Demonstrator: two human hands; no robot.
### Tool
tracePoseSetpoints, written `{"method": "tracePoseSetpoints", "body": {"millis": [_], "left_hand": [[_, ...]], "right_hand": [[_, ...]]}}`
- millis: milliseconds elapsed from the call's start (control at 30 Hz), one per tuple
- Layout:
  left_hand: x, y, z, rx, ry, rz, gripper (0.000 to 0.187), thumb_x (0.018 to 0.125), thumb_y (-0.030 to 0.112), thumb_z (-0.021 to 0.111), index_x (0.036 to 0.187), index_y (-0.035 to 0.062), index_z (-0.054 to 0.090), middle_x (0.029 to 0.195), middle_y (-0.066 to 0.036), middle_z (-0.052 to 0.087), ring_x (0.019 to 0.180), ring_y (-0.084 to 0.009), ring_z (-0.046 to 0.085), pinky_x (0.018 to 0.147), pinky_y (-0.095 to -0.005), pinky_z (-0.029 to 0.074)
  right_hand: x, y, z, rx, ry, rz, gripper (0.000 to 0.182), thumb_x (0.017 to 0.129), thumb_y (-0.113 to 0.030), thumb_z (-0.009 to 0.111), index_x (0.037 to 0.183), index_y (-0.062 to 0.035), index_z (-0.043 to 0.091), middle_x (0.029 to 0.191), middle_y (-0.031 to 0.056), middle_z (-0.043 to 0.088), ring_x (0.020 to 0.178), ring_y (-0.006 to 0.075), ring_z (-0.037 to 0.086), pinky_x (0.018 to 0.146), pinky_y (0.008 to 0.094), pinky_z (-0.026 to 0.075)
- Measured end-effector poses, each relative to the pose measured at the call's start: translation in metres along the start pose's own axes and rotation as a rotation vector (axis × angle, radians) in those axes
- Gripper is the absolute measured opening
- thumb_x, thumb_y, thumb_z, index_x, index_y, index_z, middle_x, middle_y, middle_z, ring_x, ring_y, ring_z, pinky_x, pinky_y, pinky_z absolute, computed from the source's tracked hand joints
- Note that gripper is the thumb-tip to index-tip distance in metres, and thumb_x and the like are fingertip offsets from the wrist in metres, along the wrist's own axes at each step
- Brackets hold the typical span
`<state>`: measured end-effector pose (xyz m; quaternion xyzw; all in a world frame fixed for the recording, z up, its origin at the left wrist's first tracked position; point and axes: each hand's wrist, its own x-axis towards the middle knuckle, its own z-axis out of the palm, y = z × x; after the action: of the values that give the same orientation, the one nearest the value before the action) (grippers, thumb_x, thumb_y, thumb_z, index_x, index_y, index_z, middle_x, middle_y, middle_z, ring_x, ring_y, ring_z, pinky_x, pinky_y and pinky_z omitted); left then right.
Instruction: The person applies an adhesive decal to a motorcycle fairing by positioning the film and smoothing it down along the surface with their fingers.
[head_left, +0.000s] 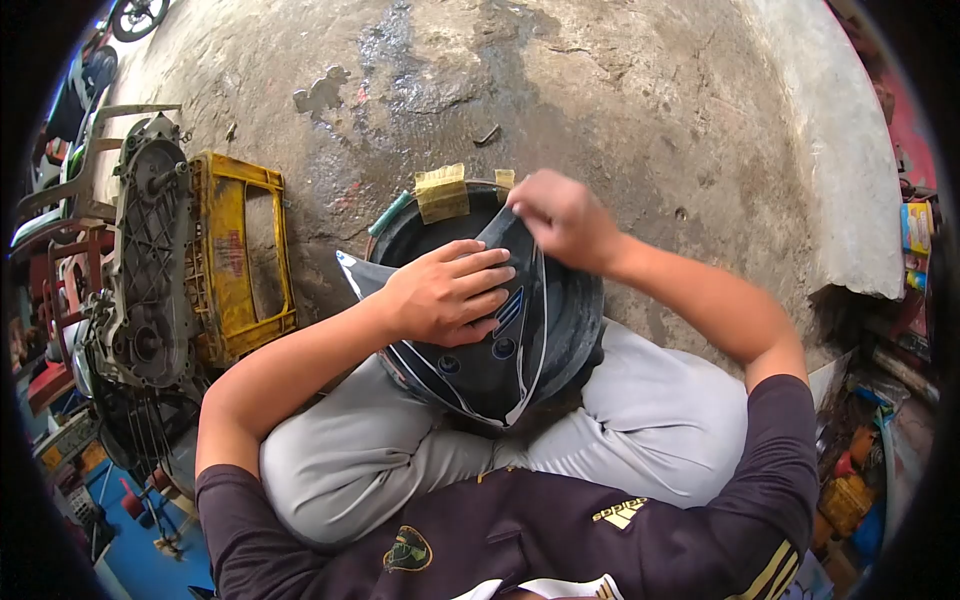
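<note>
A dark motorcycle body panel (470,375) with white edge lines and blue-grey markings lies over a round black basin (575,310) between my legs. Across the panel's middle, my left hand (450,293) rests with its fingers laid flat and slightly apart. My right hand (562,215) is closed, its fingertips against the panel's upper right arm; anything inside the fingers is hidden. Over the basin's far rim hangs a yellowish sheet that looks like sandpaper (442,193), with a smaller piece (504,178) beside it. A teal tube-like piece (391,213) sits on the rim's left.
To the left stand a yellow plastic crate (245,265) and a grey metal engine casing (150,260). Wet patches mark the concrete floor (660,110). A concrete ledge (840,150) runs along the right, with clutter (850,500) below it.
</note>
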<state>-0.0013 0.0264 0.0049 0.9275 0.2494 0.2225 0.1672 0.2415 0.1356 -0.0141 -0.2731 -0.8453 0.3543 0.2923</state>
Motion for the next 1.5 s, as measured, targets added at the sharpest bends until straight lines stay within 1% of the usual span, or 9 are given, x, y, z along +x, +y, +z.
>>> {"method": "tracePoseSetpoints", "body": {"millis": [100,300,433,600,833,967,1233,1400,1500], "left_hand": [[0.000,0.000,0.001,0.000,0.006,-0.002,0.031,0.090,0.031,0.080,0.110,0.0075,0.073,0.132,-0.012,0.070,0.135,-0.0326,0.062,0.115,-0.0499,0.049],[-0.001,0.000,0.002,-0.003,0.007,-0.002,0.031,0.089,0.030,0.080,0.110,0.0078,0.073,0.132,-0.012,0.070,0.136,-0.0322,0.062,0.115,-0.0493,0.049],[0.000,0.000,0.001,-0.002,0.010,-0.006,0.031,0.089,0.030,0.080,0.110,0.0080,0.073,0.132,-0.011,0.070,0.135,-0.0317,0.063,0.115,-0.0491,0.049],[0.000,0.001,0.002,0.003,0.019,-0.007,0.030,0.089,0.030,0.080,0.109,0.0077,0.073,0.131,-0.012,0.071,0.135,-0.0316,0.063,0.114,-0.0492,0.050],[0.000,0.001,0.001,0.003,0.015,-0.001,0.031,0.089,0.030,0.080,0.109,0.0077,0.074,0.131,-0.012,0.071,0.135,-0.0318,0.063,0.115,-0.0492,0.049],[-0.001,0.001,0.003,0.000,0.021,-0.005,0.031,0.089,0.030,0.080,0.109,0.0076,0.073,0.131,-0.012,0.071,0.135,-0.0319,0.063,0.114,-0.0494,0.049],[-0.001,0.000,0.001,0.003,0.001,-0.006,0.031,0.090,0.031,0.080,0.110,0.0082,0.073,0.132,-0.012,0.070,0.136,-0.0322,0.062,0.115,-0.0497,0.049],[-0.001,0.000,0.003,-0.008,0.007,-0.002,0.031,0.090,0.031,0.080,0.110,0.0082,0.073,0.132,-0.012,0.070,0.137,-0.0324,0.062,0.115,-0.0498,0.049],[-0.001,-0.001,0.002,-0.009,0.004,-0.002,0.032,0.090,0.031,0.080,0.110,0.0082,0.073,0.133,-0.012,0.070,0.137,-0.0323,0.062,0.115,-0.0497,0.048]], "right_hand": [[-0.001,-0.013,0.001,0.020,-0.091,-0.121,0.013,0.090,0.003,0.072,0.102,-0.0013,0.071,0.094,0.0186,0.071,0.090,0.0386,0.071,0.081,0.0448,0.059],[0.004,0.013,-0.008,-0.061,0.036,0.096,0.011,0.091,0.001,0.073,0.102,-0.0006,0.072,0.096,0.0181,0.072,0.090,0.0391,0.072,0.082,0.0443,0.059],[-0.001,-0.011,-0.002,-0.002,-0.092,-0.122,0.012,0.090,0.002,0.072,0.102,-0.0012,0.072,0.098,0.0192,0.072,0.091,0.0404,0.072,0.081,0.0449,0.058],[0.007,0.025,-0.011,-0.074,0.029,0.167,0.013,0.092,0.002,0.070,0.104,-0.0013,0.072,0.099,0.0196,0.071,0.093,0.0410,0.072,0.081,0.0454,0.058],[-0.009,-0.005,0.000,0.053,-0.037,-0.090,0.017,0.089,0.006,0.072,0.104,-0.0018,0.071,0.095,0.0177,0.070,0.091,0.0391,0.070,0.081,0.0441,0.057],[0.006,0.018,-0.008,0.003,0.035,0.153,0.018,0.089,0.009,0.069,0.103,-0.0009,0.071,0.095,0.0174,0.070,0.089,0.0382,0.070,0.080,0.0437,0.057],[0.000,-0.009,0.002,0.056,-0.082,-0.142,0.016,0.085,0.009,0.070,0.097,-0.0017,0.068,0.093,0.0150,0.069,0.092,0.0371,0.069,0.081,0.0449,0.057],[0.011,0.020,-0.007,-0.014,0.015,0.117,0.016,0.085,0.008,0.070,0.098,-0.0022,0.069,0.093,0.0152,0.070,0.092,0.0369,0.070,0.079,0.0439,0.057],[0.003,-0.003,0.000,0.031,-0.060,-0.044,0.015,0.085,0.007,0.071,0.097,-0.0020,0.069,0.093,0.0159,0.070,0.090,0.0382,0.071,0.079,0.0445,0.057]]}}
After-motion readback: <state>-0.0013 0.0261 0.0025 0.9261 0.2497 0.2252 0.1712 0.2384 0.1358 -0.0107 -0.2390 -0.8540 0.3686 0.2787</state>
